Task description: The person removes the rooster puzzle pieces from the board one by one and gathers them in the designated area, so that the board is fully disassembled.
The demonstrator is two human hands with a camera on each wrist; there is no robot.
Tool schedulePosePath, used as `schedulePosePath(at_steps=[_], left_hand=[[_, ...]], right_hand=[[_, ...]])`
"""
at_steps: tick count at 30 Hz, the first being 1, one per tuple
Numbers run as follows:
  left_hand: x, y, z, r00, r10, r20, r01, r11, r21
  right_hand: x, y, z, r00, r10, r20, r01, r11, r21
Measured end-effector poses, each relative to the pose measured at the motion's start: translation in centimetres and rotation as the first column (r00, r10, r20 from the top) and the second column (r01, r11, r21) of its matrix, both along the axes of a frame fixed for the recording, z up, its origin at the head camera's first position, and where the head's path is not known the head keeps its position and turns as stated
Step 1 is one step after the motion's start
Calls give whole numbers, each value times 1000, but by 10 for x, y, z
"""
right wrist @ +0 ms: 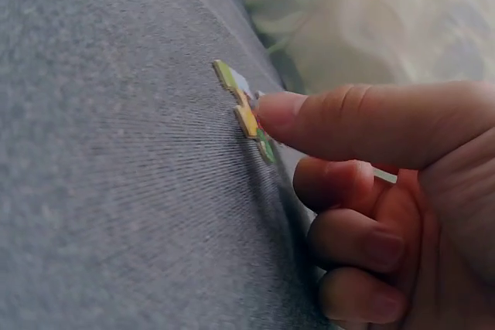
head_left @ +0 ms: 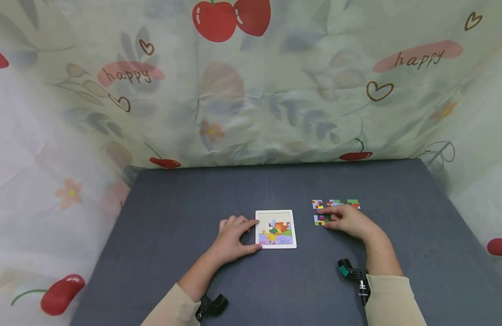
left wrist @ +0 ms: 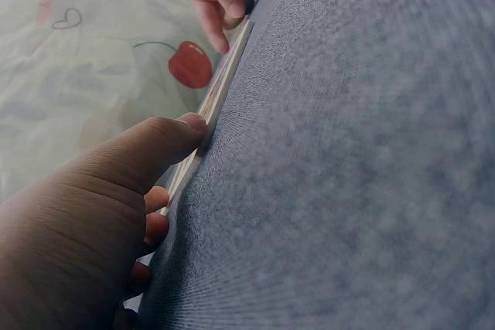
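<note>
A square puzzle board (head_left: 294, 231) with a white rim lies flat on the table, its lower part filled with a picture holding yellow and orange figures. My left hand (head_left: 231, 240) touches its left side, index finger at the upper part and thumb by the near corner. To the board's right, my right hand (head_left: 353, 222) has thumb and index finger around a colourful puzzle piece (head_left: 318, 221). In the right wrist view the thumb meets the edge of a puzzle piece (right wrist: 245, 120), while the other fingers curl below. The hand partly hides the pieces under it.
Beyond the right hand lie more puzzle pieces: one at the left (head_left: 317, 203), a middle piece (head_left: 334, 202) and a right piece (head_left: 353, 203). Dark grey cloth (head_left: 185, 199) covers the table. A printed curtain (head_left: 259, 104) hangs behind it.
</note>
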State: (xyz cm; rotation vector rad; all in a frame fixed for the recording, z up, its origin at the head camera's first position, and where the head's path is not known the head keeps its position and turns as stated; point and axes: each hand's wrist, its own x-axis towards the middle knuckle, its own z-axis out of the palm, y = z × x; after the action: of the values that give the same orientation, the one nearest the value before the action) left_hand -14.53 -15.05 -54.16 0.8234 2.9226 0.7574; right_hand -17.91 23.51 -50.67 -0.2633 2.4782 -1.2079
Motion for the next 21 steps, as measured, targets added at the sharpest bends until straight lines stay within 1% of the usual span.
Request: schedulePosePath(at_steps=[2, 8, 11, 16, 21], left_hand=[[0, 0, -1, 1000, 0, 1, 0, 1000, 0], [0, 0, -2, 1000, -1, -7, 1, 1000, 3], [0, 0, -1, 1000, -1, -7, 1, 1000, 1], [0, 0, 0, 1000, 1, -1, -1, 1000, -1], [0, 0, -1, 1000, -3, -9, 3, 1000, 1]], right_hand=[[1, 1, 2, 1000, 2, -5, -2, 1000, -6], [3, 2, 13, 997, 11, -71, -13, 1000, -21], [4, 1, 19, 996, -6, -87, 0, 998, -69], [8, -4, 31, 994, -24, -104, 6, 985, -171], [14, -11, 46, 992, -25, -121, -2, 976, -220]])
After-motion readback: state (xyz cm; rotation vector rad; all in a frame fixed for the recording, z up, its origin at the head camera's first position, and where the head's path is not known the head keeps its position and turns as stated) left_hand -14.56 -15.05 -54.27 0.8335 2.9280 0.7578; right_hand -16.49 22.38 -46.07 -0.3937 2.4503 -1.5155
